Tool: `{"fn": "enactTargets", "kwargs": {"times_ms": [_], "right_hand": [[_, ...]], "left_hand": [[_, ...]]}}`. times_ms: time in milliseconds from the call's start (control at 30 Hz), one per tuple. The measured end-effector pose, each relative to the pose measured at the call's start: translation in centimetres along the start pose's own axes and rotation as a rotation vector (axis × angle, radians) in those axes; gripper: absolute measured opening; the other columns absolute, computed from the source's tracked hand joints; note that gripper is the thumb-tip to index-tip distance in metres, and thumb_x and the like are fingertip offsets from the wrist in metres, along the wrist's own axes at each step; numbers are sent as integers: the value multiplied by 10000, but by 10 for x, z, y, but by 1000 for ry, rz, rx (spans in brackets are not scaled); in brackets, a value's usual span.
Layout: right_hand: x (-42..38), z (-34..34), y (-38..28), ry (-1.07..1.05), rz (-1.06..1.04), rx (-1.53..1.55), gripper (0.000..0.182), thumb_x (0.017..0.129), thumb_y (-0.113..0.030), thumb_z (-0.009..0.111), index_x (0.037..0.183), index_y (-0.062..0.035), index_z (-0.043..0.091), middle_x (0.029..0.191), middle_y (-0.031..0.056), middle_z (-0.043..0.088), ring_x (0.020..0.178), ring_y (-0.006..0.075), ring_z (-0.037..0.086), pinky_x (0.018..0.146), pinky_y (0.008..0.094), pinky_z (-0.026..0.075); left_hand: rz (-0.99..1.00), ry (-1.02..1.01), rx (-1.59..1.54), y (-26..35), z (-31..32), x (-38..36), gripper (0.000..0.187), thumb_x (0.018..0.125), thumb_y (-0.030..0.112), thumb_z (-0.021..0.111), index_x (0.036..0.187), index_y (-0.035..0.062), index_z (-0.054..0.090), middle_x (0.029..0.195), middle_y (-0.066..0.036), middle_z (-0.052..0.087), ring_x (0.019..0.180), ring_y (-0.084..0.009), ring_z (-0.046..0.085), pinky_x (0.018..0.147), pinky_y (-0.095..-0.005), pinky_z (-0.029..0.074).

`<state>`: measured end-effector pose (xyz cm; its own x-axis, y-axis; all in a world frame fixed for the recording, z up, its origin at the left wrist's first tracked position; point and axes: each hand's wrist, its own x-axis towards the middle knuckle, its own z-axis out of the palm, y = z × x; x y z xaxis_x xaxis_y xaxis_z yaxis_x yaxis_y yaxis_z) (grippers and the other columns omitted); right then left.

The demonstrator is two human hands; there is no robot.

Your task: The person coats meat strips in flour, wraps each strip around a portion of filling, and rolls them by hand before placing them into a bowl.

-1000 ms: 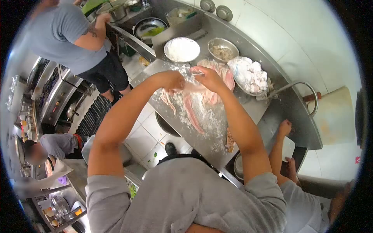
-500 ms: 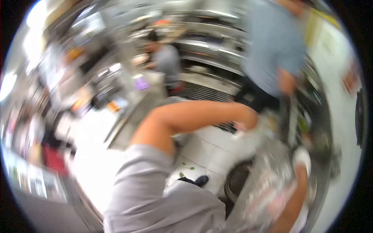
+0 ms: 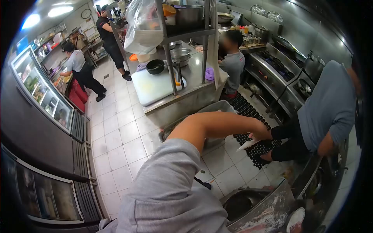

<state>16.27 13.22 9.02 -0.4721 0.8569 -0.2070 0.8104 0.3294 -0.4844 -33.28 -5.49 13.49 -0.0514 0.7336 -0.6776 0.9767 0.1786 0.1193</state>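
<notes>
My left arm reaches across the middle to the right. My left hand [image 3: 261, 133] is bent down at the wrist, its fingers closed on a thin white piece [image 3: 248, 145] that hangs over the tiled floor. At the lower right is a metal surface [image 3: 268, 209] smeared with white and reddish residue. Beside it lies a dark round basin [image 3: 237, 206]. A rounded white and pink shape [image 3: 296, 219] at the bottom right may be my right hand in a glove; its fingers cannot be made out.
A steel table [image 3: 194, 83] bears a white cutting board [image 3: 149, 88], a black pan [image 3: 155, 66] and metal bowls. A grey bin [image 3: 219, 108] stands below. Two people are near the stoves [image 3: 272, 64], two more at the far left. Glass-door fridges [image 3: 44, 91] line the left.
The view has turned left and up and is sharper. My right forearm has dropped out of sight. The person at the right now appears lower and farther right.
</notes>
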Motion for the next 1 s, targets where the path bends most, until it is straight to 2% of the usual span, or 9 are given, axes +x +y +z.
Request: {"fn": "enactTargets", "kwargs": {"times_ms": [133,167,233,267,333,500,700,800,1000], "right_hand": [[-70,-9,8,-54,42,322,250,804,-155,583,1003,-6,610,932,105,628,801,206,600,699,340,488],[-101,-9,12,-55,87,399,253,805,-151,586,1009,-4,609,937,103,628,803,201,600,700,335,489],[-156,-5,9,-62,199,501,261,806,-144,591,1023,1,607,947,98,628,807,192,600,703,326,492],[-172,1,5,-75,242,554,265,807,-140,593,1030,3,606,952,96,628,809,188,600,704,322,493],[-203,26,7,-99,310,652,274,808,-133,598,1043,7,604,962,91,628,813,179,601,707,313,496],[-234,98,16,25,345,831,256,788,-100,611,1026,-6,616,926,100,637,759,163,615,663,298,507],[-260,121,-12,-89,357,373,299,779,-153,588,1056,-41,611,978,192,623,849,248,631,734,352,500],[-249,138,-17,111,255,160,320,786,-142,558,1089,-51,599,1008,215,615,931,335,598,792,393,468],[-188,101,-25,221,353,334,425,798,-134,529,1218,-71,532,1206,223,528,1098,348,526,959,402,392]], "left_hand": [[152,190,-95,-40,28,-44,338,818,223,567,1091,26,602,999,-142,630,889,-257,602,689,-409,498],[274,239,235,-48,38,-35,342,842,216,553,1129,30,575,1013,-142,613,916,-256,590,731,-385,495],[325,209,-61,-50,39,-61,314,867,235,547,1111,41,582,1073,-138,581,913,-248,588,786,-388,480],[525,468,-200,-67,57,-50,236,848,195,574,1027,52,632,937,-111,634,825,-241,600,713,-367,477],[253,328,-335,-31,32,-78,226,857,223,579,948,25,642,763,-102,617,672,-178,586,605,-333,465],[268,298,-641,7,29,-59,154,855,125,550,827,-24,571,682,-23,528,607,-82,510,550,-254,423],[369,282,-499,36,14,-47,120,851,92,530,822,-24,541,669,-23,512,594,-89,524,545,-247,403],[472,324,-478,52,7,-45,136,851,101,527,842,-35,543,672,-34,520,594,-99,538,549,-254,407],[544,224,-407,111,-18,-72,151,853,124,526,888,-16,572,714,-63,576,596,-121,565,580,-264,434]]}}
